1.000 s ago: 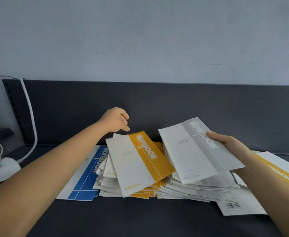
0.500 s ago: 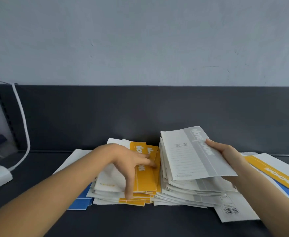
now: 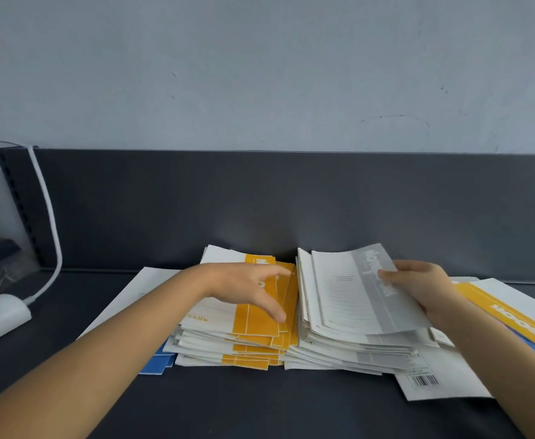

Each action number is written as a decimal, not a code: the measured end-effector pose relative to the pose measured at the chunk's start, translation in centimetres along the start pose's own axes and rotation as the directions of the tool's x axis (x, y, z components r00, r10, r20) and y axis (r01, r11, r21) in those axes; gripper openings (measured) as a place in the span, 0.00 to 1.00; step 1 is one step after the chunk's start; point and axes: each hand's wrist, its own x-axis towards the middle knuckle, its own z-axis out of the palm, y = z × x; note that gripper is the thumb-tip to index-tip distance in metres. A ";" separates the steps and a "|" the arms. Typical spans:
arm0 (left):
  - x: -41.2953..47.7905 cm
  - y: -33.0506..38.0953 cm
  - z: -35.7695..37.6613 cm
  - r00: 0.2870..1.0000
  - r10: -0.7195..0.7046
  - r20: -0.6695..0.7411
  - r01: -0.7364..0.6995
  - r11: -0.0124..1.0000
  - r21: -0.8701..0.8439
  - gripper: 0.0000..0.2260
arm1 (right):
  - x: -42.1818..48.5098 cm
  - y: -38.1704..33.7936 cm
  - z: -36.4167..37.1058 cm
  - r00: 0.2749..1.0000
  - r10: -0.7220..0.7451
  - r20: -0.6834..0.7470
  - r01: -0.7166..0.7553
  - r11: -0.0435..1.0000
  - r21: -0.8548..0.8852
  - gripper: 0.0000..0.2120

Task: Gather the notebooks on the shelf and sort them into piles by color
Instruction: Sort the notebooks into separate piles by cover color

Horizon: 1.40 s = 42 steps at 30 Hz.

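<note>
Looking down at the dark grey shelf (image 3: 260, 403), there were two messy stacks of notebooks side by side, right up near the back panel (image 3: 291, 201). The yellow pile (image 3: 253, 346) was on the left and the grey pile (image 3: 355, 354) on the right, with their edges touching or as good as.

The left hand (image 3: 244, 288) lay on the yellow pile with its fingers straight and spread out and the thumb pointing toward the grey side. So it was open and just resting flat on the top yellow notebook (image 3: 256, 324), not gripping anything.

The right hand (image 3: 424, 289) had hold of a grey notebook (image 3: 355, 299), thumb pinched down on the grey band of the cover and the other fingers tucked underneath. That notebook sat over the top of the grey pile with its far edge bowed up a bit. Couldn't tell whether its near edge actually touched the stack.

Other stuff:
- A blue notebook (image 3: 155, 364) poked out from under the left side of the yellow pile, with a plain white cover (image 3: 127, 308) next to it, mostly hidden by the left forearm.
- Off to the right, past the right wrist, a loose yellow notebook (image 3: 513, 312) lay on its own.
- A white back cover with a barcode (image 3: 434, 380) stuck out from under the grey pile.
- At the far left edge was a white power strip (image 3: 0, 315), with a white cable (image 3: 51, 217) running up toward the pale wall (image 3: 260, 74).
</note>
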 end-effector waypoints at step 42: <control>15.9 25.9 10.3 0.946 -0.299 -0.129 0.312 0.945 0.101 0.36 | 4.6 5.1 -24.6 0.931 0.363 0.032 -0.282 0.774 -0.567 0.20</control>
